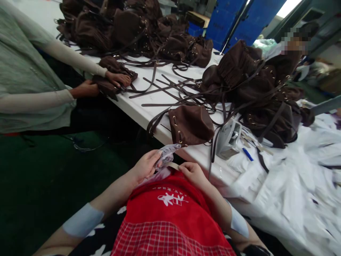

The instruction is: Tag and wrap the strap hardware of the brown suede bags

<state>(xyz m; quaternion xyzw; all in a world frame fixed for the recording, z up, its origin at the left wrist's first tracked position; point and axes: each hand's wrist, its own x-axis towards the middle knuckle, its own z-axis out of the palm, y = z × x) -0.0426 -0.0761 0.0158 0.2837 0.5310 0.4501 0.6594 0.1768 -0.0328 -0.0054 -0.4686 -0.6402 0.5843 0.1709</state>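
In front of my red apron (170, 199), my left hand (145, 166) is closed around a crumpled clear plastic wrapper (167, 153). A short beige strip (172, 165) runs from beside the plastic to my right hand (194, 174), whose thumb and fingers pinch its end. Just beyond my hands, a brown drawstring bag (193, 124) with gold eyelets lies on its side at the edge of the white table (149, 110). Its dark strap hangs over that edge.
Brown bags are heaped at the back (128, 32) and right (253, 78), with straps trailing between. A small box (228, 138), a blue object (247, 154) and white wrappings (298, 177) lie to the right. At left, another person's hands (118, 79) handle a brown bag.
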